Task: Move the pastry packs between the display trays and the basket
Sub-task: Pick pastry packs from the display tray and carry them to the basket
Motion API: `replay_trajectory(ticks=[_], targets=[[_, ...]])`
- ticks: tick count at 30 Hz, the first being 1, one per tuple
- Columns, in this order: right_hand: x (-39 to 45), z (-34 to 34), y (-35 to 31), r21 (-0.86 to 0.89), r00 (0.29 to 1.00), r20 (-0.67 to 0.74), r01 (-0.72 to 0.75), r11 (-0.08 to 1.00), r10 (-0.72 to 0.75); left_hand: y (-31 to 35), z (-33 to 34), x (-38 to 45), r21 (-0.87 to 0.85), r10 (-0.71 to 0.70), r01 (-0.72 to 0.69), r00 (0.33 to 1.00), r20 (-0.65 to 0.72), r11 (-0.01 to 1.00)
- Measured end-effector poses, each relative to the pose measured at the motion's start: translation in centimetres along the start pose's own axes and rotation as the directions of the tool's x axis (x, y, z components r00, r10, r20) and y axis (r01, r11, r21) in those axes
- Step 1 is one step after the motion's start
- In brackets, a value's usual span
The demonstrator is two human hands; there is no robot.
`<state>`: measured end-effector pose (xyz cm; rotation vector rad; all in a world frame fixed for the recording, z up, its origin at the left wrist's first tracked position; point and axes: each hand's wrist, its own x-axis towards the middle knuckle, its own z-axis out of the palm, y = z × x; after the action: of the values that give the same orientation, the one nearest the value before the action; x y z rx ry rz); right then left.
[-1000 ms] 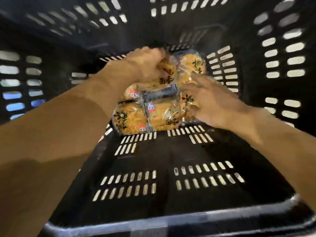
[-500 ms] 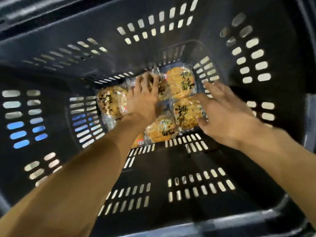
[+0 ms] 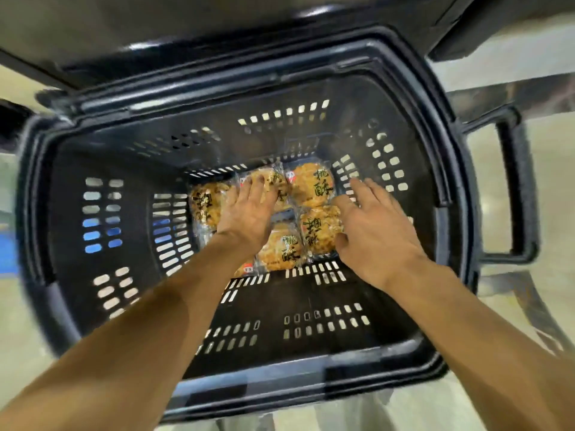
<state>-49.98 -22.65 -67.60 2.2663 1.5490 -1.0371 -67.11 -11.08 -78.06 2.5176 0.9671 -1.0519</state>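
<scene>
Several clear pastry packs with golden round pastries and black lettering lie together on the floor of a black slotted basket, at its far end. My left hand lies flat over the middle packs, fingers straight and spread, covering part of them. My right hand hovers at the right side of the pile with fingers extended, its thumb near the lower right pack. Neither hand grips a pack.
The basket's rim surrounds both arms, and a black handle sticks out on the right. A dark shelf edge runs above the basket. Pale floor shows around it.
The view has pulled back and up, so the whole basket rim now shows. My left hand opened from gripping a pack to lying flat on the pile. My right hand stays spread beside the packs.
</scene>
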Motion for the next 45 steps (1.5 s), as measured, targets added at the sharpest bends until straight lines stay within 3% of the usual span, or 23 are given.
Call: replay_trajectory(ticks=[5, 9, 15, 21, 25, 29, 35, 39, 42, 45], targets=[[-11.8, -14.2, -1.1, 0.020, 0.968, -0.249, 0.013, 1.000, -0.008, 1.4, -17.1, -14.6, -0.071, 0.111, -0.140, 0.943, -0.313, 0.988], [-24.9, -27.8, 0.0, 0.006, 0.861, -0.508, -0.027, 1.000, 0.026, 2.9, -33.6, -26.3, 0.008, 0.286, -0.355, 0.740, -0.609, 0.935], [-42.5, -39.7, 4.5, 0.072, 0.594, -0.798, -0.073, 0.995, 0.101, 8.9, -53.1, -39.6, 0.155, 0.390, -0.473, 0.452, -0.802, 0.867], [-52.5, -45.6, 14.6, 0.099, 0.402, -0.905, -0.108, 0.989, 0.135, 20.1, -63.1, -44.7, 0.219, 0.429, -0.533, 0.309, -0.849, 0.817], [-56.2, -49.0, 22.9, 0.090, 0.347, -0.930, -0.107, 0.990, 0.123, 28.7, -67.8, -44.5, 0.228, 0.425, -0.523, 0.295, -0.856, 0.821], [-56.0, -51.9, 29.4, 0.050, 0.358, -0.931, -0.086, 0.995, 0.078, 33.6, -70.1, -43.3, 0.154, 0.336, -0.486, 0.313, -0.888, 0.860], [-50.1, -57.4, 34.6, 0.006, 0.400, -0.916, 0.044, 0.999, -0.012, 35.3, -73.2, -38.6, -0.005, 0.169, -0.419, 0.377, -0.911, 0.908], [-44.5, -61.9, 36.4, 0.027, 0.382, -0.923, 0.185, 0.982, -0.047, 35.2, -76.1, -33.3, -0.117, 0.062, -0.408, 0.399, -0.915, 0.905], [-39.9, -65.8, 37.9, 0.021, 0.418, -0.906, 0.206, 0.978, -0.068, 35.3, -79.4, -28.7, -0.173, 0.017, -0.420, 0.410, -0.912, 0.891], [-35.7, -69.9, 39.2, 0.026, 0.505, -0.858, 0.226, 0.974, -0.095, 35.5, -82.5, -25.0, -0.307, -0.083, -0.466, 0.441, -0.894, 0.830]])
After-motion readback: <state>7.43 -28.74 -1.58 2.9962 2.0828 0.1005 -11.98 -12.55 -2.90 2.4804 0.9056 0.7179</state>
